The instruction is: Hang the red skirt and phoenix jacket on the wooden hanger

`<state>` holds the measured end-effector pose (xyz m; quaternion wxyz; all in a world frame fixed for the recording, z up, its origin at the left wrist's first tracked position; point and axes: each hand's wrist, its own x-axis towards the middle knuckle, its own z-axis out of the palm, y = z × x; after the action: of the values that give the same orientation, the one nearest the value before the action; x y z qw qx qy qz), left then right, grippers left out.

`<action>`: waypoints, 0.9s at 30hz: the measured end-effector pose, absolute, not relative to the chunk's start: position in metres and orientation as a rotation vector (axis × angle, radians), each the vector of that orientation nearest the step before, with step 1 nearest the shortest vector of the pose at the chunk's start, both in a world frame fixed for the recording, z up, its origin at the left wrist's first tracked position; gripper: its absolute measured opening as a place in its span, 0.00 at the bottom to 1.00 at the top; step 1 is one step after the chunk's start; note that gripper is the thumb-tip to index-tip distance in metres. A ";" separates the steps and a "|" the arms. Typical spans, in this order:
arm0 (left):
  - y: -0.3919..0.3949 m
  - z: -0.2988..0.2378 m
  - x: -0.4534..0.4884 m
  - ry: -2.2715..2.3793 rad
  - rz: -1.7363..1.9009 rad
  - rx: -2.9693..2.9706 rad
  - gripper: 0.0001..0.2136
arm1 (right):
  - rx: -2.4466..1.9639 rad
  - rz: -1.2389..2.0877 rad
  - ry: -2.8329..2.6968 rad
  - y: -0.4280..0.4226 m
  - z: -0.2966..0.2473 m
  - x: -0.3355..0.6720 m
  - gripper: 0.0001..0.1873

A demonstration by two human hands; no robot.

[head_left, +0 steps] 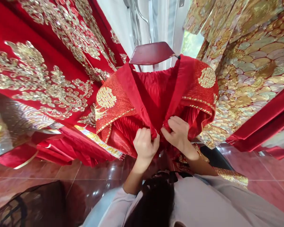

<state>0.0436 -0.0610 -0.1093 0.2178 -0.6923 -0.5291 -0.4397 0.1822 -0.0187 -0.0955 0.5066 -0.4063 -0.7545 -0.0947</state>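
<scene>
A red embroidered jacket (156, 88) hangs on a dark red hanger (152, 53), between a beaded red garment (68, 60) and a gold one (255, 66). The left hand (144, 143) and right hand (177, 130) each seem to clutch a front edge, fingertips partly hidden.

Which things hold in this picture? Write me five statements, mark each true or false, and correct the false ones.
1. The left hand and the right hand both grip the red garment. True.
2. The floor is tiled. True.
3. The red garment lies flat on the floor. False: it is on a maroon hanger.
4. A gold scale-patterned garment is at the picture's right. True.
5. The right hand grips the maroon hanger. False: it grips the red garment's front edge.
</scene>
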 end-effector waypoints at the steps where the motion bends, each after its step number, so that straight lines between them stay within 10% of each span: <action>1: -0.062 -0.110 0.048 -1.503 -1.191 -1.901 0.12 | -0.980 -0.228 -1.851 -0.019 -0.095 0.179 0.15; 14: -0.036 -0.224 0.062 -2.445 -1.377 -2.042 0.05 | -1.114 0.319 -1.689 -0.004 -0.133 0.197 0.12; 22: 0.036 -0.244 0.069 -2.529 -1.149 -1.966 0.17 | -1.060 0.235 -1.707 -0.010 -0.134 0.202 0.12; 27: 0.025 -0.269 0.075 -2.547 -0.993 -2.015 0.09 | -1.739 0.256 -1.840 -0.023 -0.127 0.212 0.23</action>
<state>0.0746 0.0253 -0.2687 -0.1268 -0.5886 -0.7439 -0.2899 0.2123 -0.0227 -0.1272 0.2939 -0.6532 -0.6911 0.0962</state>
